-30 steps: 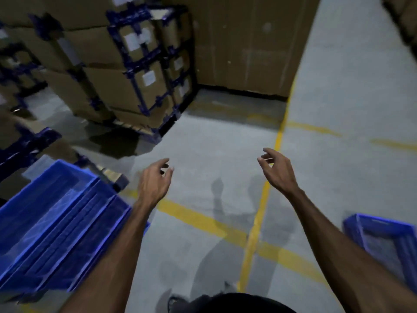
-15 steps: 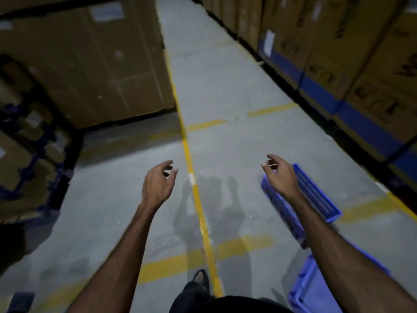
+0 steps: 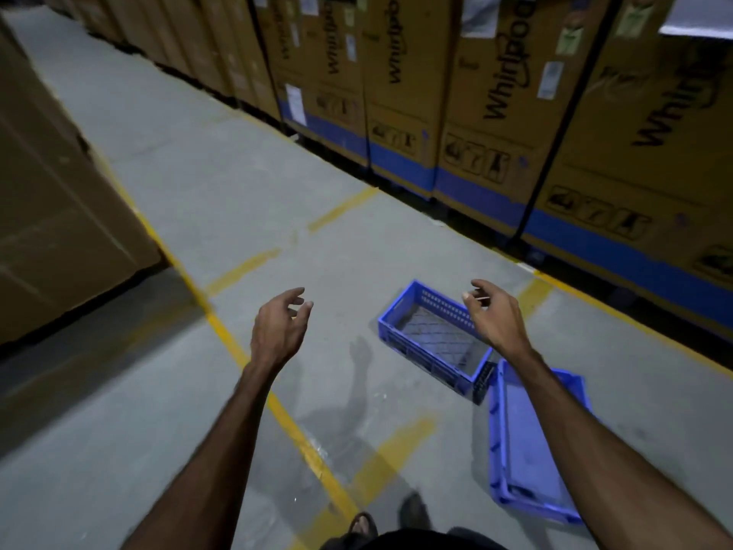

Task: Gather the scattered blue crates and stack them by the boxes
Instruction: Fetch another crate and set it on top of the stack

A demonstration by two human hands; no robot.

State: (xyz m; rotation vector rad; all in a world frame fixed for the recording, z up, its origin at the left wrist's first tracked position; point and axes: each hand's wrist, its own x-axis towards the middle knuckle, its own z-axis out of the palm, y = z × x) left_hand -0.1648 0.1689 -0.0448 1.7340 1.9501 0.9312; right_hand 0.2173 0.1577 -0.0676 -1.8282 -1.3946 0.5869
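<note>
Two blue crates lie on the grey floor at the right. The farther one, a perforated blue crate (image 3: 428, 339), stands upright and empty, with a mesh bottom. A shallower blue crate (image 3: 523, 446) lies just behind it, nearer to me, partly hidden by my right forearm. My right hand (image 3: 496, 315) hovers above the far crate's right rim, fingers curled apart, holding nothing. Over bare floor to the left of that crate, my left hand (image 3: 279, 331) is raised, empty too, with its fingers spread.
A row of tall brown cardboard boxes (image 3: 496, 97) with blue bands lines the right side of the aisle. A big plain carton (image 3: 51, 200) stands at the left. Yellow floor lines (image 3: 254, 375) cross the floor between them. My sandalled foot (image 3: 363, 524) shows at the bottom.
My view has swung right, away from the stacked crates and strapped boxes at the left. The two loose crates now lie in front of me. Both hands stay raised and empty.
</note>
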